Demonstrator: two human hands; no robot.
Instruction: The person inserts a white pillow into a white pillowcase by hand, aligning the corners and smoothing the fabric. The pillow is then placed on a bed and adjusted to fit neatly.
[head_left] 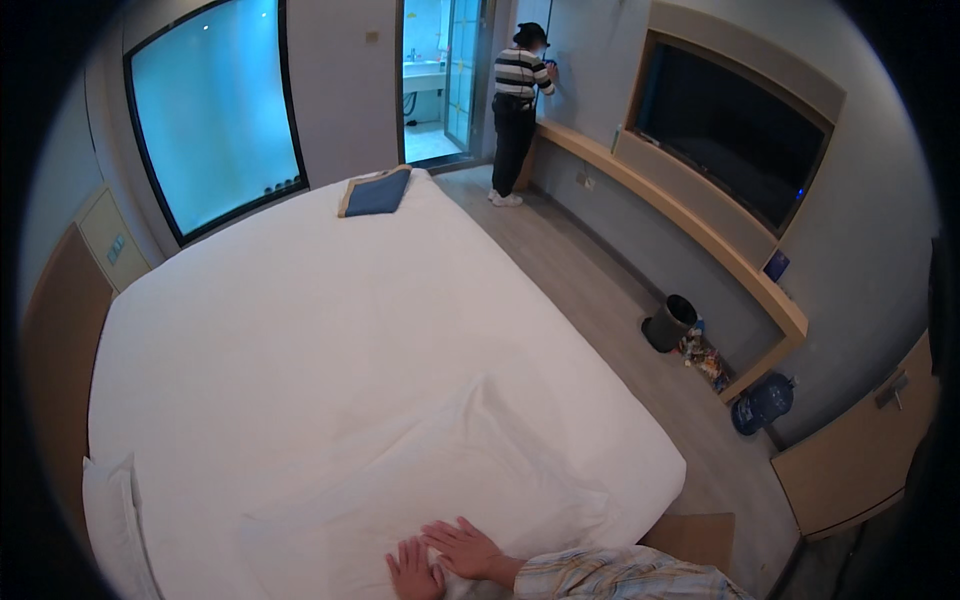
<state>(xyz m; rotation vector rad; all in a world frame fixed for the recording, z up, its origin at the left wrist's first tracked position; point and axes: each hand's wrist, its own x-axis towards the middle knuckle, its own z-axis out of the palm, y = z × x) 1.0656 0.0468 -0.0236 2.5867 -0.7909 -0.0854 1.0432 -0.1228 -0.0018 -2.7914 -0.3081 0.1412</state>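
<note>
A plump white pillow [430, 475] lies on the near part of a wide bed covered with a smooth white sheet [300, 290]. One corner of the pillow points up and away. My left hand [415, 572] rests on the pillow's near part, its fingers stretched out. Right beside it my right hand [465, 550] lies flat on the pillow, fingers extended; its plaid sleeve [620, 575] comes in from the lower right. The two hands are very close together, and neither holds anything. A second white pillow [120, 530] is at the bed's left edge by the headboard.
A folded blue cloth with a beige border [376, 193] sits at the bed's far end. Beyond it, another person [515, 110] stands at the wall. Along the right are a long wooden shelf [680, 210], a black bin [670, 325], litter [703, 358] and a blue water jug [763, 403].
</note>
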